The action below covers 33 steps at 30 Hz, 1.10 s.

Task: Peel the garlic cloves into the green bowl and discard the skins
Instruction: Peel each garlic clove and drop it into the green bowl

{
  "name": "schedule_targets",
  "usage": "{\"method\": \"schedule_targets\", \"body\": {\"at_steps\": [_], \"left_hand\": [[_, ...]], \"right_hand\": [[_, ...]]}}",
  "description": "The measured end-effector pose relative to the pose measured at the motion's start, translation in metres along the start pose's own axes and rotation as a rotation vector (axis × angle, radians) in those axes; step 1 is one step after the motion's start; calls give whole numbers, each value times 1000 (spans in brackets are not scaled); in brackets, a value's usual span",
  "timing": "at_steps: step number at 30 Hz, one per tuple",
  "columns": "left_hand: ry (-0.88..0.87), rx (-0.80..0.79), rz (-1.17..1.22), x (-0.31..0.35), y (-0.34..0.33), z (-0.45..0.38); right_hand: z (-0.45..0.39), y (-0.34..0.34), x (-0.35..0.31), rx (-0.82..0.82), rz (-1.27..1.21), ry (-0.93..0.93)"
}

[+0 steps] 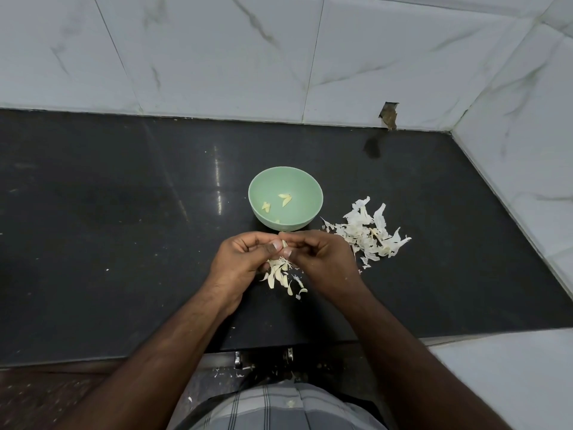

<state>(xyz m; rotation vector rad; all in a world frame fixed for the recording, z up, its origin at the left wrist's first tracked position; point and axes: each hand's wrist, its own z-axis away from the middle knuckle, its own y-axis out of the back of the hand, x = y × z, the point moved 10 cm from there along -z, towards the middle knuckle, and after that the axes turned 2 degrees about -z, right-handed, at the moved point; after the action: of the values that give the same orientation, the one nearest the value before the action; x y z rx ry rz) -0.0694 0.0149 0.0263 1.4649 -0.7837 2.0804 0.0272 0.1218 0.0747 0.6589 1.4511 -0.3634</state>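
Checked shirt (273, 408): grey plaid cloth at the bottom edge, nearest the camera, with a pale scrap lying on it; more skin shed this way would likely land there or on the floor.
Left hand (245, 259): fingers curled, thumb and fingertips pinching one end of a small pale garlic clove (284, 243) just above the bench.
Right hand (322, 259): fingers curled too, thumbnail working at the same clove from the other side.
Slip risk: the clove is tiny and mostly hidden between the thumbs; a hard pull could flick it onto the black polished stone bench (124, 228), not into the bowl.
Green bowl (285, 198): round pale-green plastic bowl just beyond the hands, holding a few peeled cloves; loose skin could drift in with the next one.
Small heap (280, 276): pale pieces under the hands; skins or unpeeled cloves, I cannot tell.
White papery skins (372, 232): a larger pile right of the bowl, not yet discarded, light enough to scatter.
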Motion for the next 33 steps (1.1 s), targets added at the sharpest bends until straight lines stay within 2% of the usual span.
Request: {"method": "schedule_targets", "body": {"at_steps": [12,16,24,27,33], "left_hand": [[-4,-43,43,1,-6,-3],[-25,-69,79,6,-12,-3],[-91,-132,-3,7,-15,-8],[-118,-92,-72,10,-14,-10],[-39,22,-124,2,-4,-13]], "right_hand": [[-7,11,9,98,96,-59],[-9,10,14,94,59,-92],[-12,14,20,93,-5,-185],[-13,12,20,80,-7,-192],[-12,17,27,89,21,-213]]}}
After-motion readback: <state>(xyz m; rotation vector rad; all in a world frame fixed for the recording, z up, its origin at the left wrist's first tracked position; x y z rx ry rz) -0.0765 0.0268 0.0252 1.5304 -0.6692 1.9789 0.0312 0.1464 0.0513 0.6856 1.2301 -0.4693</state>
